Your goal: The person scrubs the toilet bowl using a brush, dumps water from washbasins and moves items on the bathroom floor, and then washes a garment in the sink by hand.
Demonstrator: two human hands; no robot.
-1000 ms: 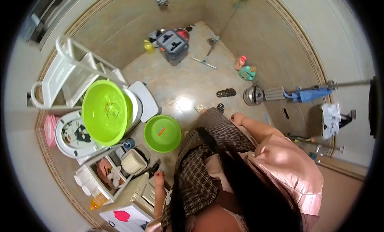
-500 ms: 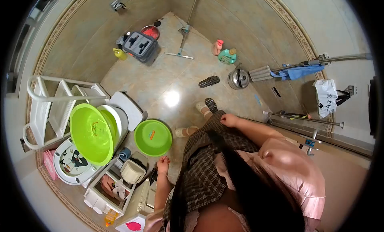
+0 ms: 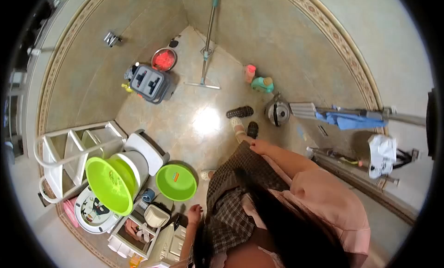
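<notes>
My left hand (image 3: 195,214) hangs at my side with fingers loosely apart and nothing in it. Nearest to it is a green basin (image 3: 176,182) on the floor, with an orange label inside; the two are apart. Over the front of my checked skirt (image 3: 231,189), my right hand (image 3: 260,147) is held low, its fingers loosely extended, and I see no object in it. A dark perforated slipper (image 3: 252,130) lies on the floor beyond that hand, beside my light shoe (image 3: 237,125).
Left are a lime basin (image 3: 110,185), a white shelf rack (image 3: 76,159) and a storage cart (image 3: 134,238). Ahead stand a grey bucket (image 3: 150,84), a metal bowl (image 3: 164,59) and a squeegee (image 3: 203,84). A kettle (image 3: 278,112) and bottles (image 3: 262,84) line the right wall.
My view has shifted, so the floor things sit lower in it. I have stepped forward, one foot now beside the dark slippers. Both hands stay low by my sides.
</notes>
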